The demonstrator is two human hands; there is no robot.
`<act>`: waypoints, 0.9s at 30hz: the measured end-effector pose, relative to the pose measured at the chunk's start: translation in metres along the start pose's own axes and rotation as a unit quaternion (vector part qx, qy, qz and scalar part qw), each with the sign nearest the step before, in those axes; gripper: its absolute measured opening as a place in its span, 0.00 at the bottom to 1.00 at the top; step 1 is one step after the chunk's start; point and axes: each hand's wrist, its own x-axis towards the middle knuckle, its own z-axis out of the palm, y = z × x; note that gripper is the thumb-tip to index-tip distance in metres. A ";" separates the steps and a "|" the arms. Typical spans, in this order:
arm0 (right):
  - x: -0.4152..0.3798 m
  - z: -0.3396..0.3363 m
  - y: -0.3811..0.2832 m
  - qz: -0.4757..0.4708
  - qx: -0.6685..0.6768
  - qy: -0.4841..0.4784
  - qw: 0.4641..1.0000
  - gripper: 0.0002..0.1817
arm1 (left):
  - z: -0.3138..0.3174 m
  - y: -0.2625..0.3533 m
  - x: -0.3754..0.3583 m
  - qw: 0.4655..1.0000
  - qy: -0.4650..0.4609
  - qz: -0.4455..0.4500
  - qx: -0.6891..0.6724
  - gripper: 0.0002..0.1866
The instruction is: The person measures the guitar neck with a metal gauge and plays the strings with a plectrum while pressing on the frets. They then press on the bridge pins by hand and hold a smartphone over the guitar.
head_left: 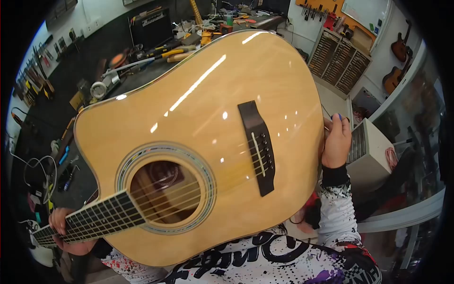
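Observation:
A cutaway acoustic guitar [279, 71] with a glossy pale wooden top fills the middle of the head view. Its soundhole faces up at me, and its dark bridge [257, 146] has strings running to the neck. At lower left, my left hand [71, 232] is wrapped round the guitar neck [104, 217], fingers over the fretboard edge. My right hand [336, 144] is beside the tail end of the body, fingers curled and closed together. A small blue spot and a thin dark line show at its fingertips; what it holds there I cannot make out.
Behind the guitar runs a dark workbench [52, 132] cluttered with tools and cables. A black amplifier [150, 32] stands at the back. On the right are a drawer cabinet [338, 61], a pale box-shaped unit [371, 146] and guitars hung on the wall.

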 end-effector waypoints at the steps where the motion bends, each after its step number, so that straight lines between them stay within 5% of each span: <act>1: -0.005 0.000 -0.003 0.003 0.009 0.004 1.000 0.13 | 0.006 0.007 0.001 1.000 -0.010 -0.022 -0.016 0.17; 7: -0.017 0.006 -0.009 0.008 0.039 0.015 0.999 0.13 | 0.041 0.031 -0.003 1.000 0.019 -0.007 0.004 0.15; 11: -0.017 0.010 -0.020 -0.144 -0.044 0.026 0.988 0.11 | 0.059 0.036 -0.003 0.997 0.034 -0.057 -0.034 0.20; 14: -0.039 0.031 -0.046 -0.151 -0.035 -0.019 0.988 0.10 | 0.060 0.039 0.007 0.999 0.038 0.005 -0.032 0.20; 17: -0.056 0.033 -0.042 -0.208 -0.046 -0.077 0.974 0.10 | 0.068 0.031 0.014 0.999 0.030 -0.010 -0.032 0.19; 18: -0.057 0.029 -0.036 -0.265 -0.073 -0.124 0.953 0.09 | 0.065 0.069 0.025 0.988 0.099 -0.116 -0.029 0.17; 21: -0.063 0.023 -0.035 -0.328 -0.115 -0.185 0.919 0.09 | 0.085 0.025 0.018 0.989 0.127 -0.066 0.026 0.15; 27: -0.058 0.032 -0.038 -0.351 -0.194 -0.253 0.880 0.11 | 0.088 0.006 0.031 0.988 0.110 -0.107 0.026 0.12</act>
